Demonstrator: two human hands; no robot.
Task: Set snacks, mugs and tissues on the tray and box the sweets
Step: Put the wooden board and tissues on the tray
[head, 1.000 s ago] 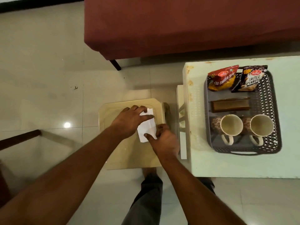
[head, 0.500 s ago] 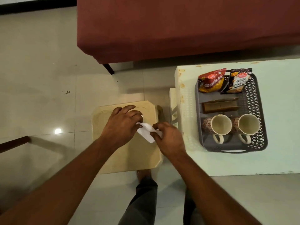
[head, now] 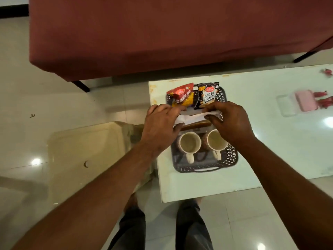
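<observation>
A dark perforated tray (head: 232,159) sits on the pale table (head: 270,141). At its far end lie a red snack packet (head: 181,95) and a black salted-peanuts packet (head: 208,95). Two cream mugs (head: 189,143) (head: 215,141) stand at its near end. My left hand (head: 160,127) and my right hand (head: 230,121) each grip one end of a folded white tissue (head: 191,118), stretched over the brown holder (head: 196,125) in the tray's middle. A pink box (head: 305,100) with pink-wrapped sweets (head: 324,101) lies at the far right.
A beige plastic stool (head: 84,150) stands left of the table. A dark red sofa (head: 162,33) runs along the far side. A clear lid (head: 286,105) lies beside the pink box. My legs are on the tiled floor below.
Both hands lifted the folded tissue off the stool and carried it right, over the tray. The view swung right, bringing the pink box and sweets into sight.
</observation>
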